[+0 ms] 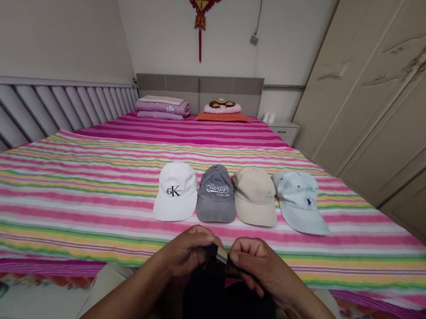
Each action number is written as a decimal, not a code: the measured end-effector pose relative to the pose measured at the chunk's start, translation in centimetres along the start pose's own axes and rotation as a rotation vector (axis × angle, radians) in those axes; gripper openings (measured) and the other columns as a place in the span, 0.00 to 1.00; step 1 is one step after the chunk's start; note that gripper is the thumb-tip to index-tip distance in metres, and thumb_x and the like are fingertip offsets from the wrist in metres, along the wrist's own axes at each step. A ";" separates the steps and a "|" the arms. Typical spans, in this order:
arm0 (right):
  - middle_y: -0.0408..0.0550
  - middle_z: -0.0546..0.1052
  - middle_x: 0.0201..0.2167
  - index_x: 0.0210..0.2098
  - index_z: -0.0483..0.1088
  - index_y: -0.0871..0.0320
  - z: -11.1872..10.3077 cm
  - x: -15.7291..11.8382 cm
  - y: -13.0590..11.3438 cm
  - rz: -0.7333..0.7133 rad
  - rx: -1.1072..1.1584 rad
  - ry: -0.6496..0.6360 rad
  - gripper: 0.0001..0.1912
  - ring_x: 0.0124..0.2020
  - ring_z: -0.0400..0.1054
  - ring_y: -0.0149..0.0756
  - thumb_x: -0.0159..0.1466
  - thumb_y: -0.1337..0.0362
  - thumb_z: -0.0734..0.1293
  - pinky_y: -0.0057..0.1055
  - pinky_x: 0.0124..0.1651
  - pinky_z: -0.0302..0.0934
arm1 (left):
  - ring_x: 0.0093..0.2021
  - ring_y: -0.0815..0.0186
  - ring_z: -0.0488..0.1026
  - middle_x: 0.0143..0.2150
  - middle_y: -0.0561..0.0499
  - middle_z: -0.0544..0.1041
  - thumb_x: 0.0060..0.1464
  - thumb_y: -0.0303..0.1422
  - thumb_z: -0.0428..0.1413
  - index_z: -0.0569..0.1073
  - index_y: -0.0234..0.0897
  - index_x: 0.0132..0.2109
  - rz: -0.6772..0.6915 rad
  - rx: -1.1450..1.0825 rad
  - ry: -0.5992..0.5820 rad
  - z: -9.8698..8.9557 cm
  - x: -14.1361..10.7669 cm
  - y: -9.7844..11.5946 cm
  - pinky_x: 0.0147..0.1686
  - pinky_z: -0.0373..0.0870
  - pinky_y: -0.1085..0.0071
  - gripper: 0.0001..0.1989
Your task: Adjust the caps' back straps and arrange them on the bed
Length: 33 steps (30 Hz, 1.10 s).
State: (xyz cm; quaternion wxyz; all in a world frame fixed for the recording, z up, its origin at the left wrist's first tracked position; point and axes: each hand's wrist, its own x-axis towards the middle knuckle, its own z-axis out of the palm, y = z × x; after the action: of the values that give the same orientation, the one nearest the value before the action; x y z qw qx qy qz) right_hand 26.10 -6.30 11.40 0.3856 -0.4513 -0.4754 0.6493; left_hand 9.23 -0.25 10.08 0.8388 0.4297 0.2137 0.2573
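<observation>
- A black cap [228, 311] is hanging nearest, in front of the bed, its strap [211, 249] and metal buckle [221, 255] showing at the top between the hands.
- The left hand [193, 249] is pinching the strap between thumb and fingers, just left of the buckle.
- The right hand [257, 263] is pinching the strap just right of the buckle, thumb uppermost.
- Beyond the hands, four baseball caps are lying in a row on a striped bedsheet [78, 206], brims pointing near: from left to right, a white cap [178, 176] with dark lettering, a gray cap [217, 176] reading "Always", a beige cap [254, 184] with a small logo, and a pale blue cap [295, 193] with a dark emblem.
- Farther off, a folded purple quilt [163, 107] is resting at the left, with an orange cushion [223, 116] lying at its right.
- Behind these, a headboard [231, 88] is standing against the wall, and a red ornament [201, 6] is hanging above it.
</observation>
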 end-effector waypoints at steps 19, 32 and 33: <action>0.33 0.61 0.06 0.20 0.63 0.59 0.3 0.2 0.0 0.007 0.000 0.015 0.14 0.06 0.43 0.18 0.53 0.56 0.65 0.18 0.08 0.35 | 0.20 0.77 0.65 0.22 0.53 0.71 0.31 0.24 0.64 0.70 0.31 0.30 -0.042 0.012 0.047 -0.3 -0.4 0.2 0.20 0.57 0.81 0.14; 0.38 0.66 0.15 0.21 0.67 0.64 -3.8 0.3 2.0 0.008 0.280 -0.156 0.14 0.15 0.54 0.20 0.47 0.59 0.72 0.18 0.17 0.46 | 0.22 0.72 0.68 0.21 0.54 0.70 0.38 0.25 0.60 0.69 0.31 0.34 0.084 -0.134 -0.020 -2.5 -0.5 2.1 0.25 0.64 0.77 0.12; 0.39 0.67 0.16 0.22 0.68 0.64 -3.7 0.3 2.0 -0.016 0.366 -0.148 0.13 0.16 0.56 0.20 0.46 0.61 0.73 0.18 0.18 0.49 | 0.23 0.70 0.69 0.22 0.53 0.71 0.38 0.27 0.60 0.70 0.31 0.36 0.088 -0.149 -0.047 -2.8 -0.5 2.4 0.27 0.65 0.75 0.14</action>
State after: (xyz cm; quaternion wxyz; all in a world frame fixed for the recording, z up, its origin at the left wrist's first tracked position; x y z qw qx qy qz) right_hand 29.37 -5.53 8.87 0.4302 -0.3210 -0.3801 0.7533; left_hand 6.65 2.32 10.62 0.8611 0.3809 0.1549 0.2989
